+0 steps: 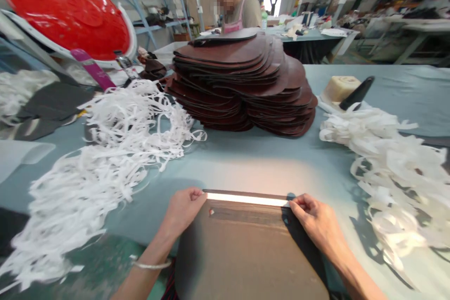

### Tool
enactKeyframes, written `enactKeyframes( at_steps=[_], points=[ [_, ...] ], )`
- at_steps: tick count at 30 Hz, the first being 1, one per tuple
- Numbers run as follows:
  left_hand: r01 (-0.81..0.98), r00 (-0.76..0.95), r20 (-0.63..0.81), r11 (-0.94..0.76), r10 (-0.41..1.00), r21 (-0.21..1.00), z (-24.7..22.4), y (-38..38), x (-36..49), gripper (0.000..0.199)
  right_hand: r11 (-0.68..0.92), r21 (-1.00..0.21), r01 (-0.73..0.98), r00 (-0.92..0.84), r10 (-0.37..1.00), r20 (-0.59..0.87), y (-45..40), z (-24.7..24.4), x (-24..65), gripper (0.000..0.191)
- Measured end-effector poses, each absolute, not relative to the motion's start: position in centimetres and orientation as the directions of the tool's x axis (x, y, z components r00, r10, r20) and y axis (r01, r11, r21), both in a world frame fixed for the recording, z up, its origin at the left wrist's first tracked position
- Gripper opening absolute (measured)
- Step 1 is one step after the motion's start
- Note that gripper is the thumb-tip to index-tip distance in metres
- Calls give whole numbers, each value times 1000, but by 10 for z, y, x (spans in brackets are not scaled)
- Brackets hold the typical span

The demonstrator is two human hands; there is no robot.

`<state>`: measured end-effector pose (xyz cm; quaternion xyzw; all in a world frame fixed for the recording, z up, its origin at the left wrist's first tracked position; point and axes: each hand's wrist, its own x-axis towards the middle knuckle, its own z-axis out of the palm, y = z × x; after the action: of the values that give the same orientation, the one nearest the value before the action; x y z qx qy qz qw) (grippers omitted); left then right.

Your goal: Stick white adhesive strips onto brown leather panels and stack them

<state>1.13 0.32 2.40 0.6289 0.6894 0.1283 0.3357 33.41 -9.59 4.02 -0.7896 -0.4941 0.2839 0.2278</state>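
Observation:
A dark, flat panel (246, 253) with rounded sides lies in front of me at the table's near edge. Along its far edge runs a narrow white strip (248, 199), brightly lit. My left hand (186, 206), with a bangle on its wrist, pinches the strip's left end at the panel's corner. The right end is pinched between thumb and fingers of my right hand (311, 215). Between the two hands the strip looks straight and lies against the panel. A small pale and red spot shows on the panel near the left hand.
Stacked dark brown leather-like pieces (246, 84) stand beyond the panel. Tangled white strips (105, 164) heap at left, and more white strips (393, 164) at right. Near these sit a cream block (341, 88) and a black-handled tool (357, 93). Behind the stack is another person (242, 9).

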Motion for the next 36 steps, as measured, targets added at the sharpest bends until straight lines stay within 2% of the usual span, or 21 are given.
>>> enactKeyframes(
  at_steps=[7,12,16,20,23,25,27,29,31,33,36],
  points=[
    [839,31,-412,201,910,506,23,9,8,39,-420,-693,586,391,896,-212,-94,42,332,20],
    [857,33,-407,184,913,482,24,8,9,41,-403,-700,589,377,904,-203,-94,41,332,16],
    [870,33,-403,171,915,461,25,7,11,39,-414,-655,632,391,900,-192,-93,43,329,15],
    [893,-34,-286,157,958,421,21,4,13,33,-421,-590,690,407,898,-165,-93,43,328,10],
    [893,-46,-96,84,994,443,19,-8,21,34,-404,-520,753,419,903,-95,-96,41,327,3],
    [897,61,98,-98,993,432,18,-23,33,31,-332,-441,834,375,927,10,-98,40,320,13],
    [879,255,258,-335,932,341,19,-41,48,30,-124,-356,926,180,975,129,-99,39,307,24],
    [828,447,288,-514,847,225,19,-55,59,32,158,-257,953,-107,974,201,-97,39,290,30],
    [790,545,260,-592,797,159,18,-62,62,38,338,-168,926,-304,931,200,-94,38,276,33],
    [786,559,248,-600,791,145,16,-60,55,41,350,-132,927,-325,928,180,-90,38,268,29],
    [797,523,261,-574,812,188,12,-50,38,40,311,-143,939,-285,942,180,-79,39,267,22]
  ],
)
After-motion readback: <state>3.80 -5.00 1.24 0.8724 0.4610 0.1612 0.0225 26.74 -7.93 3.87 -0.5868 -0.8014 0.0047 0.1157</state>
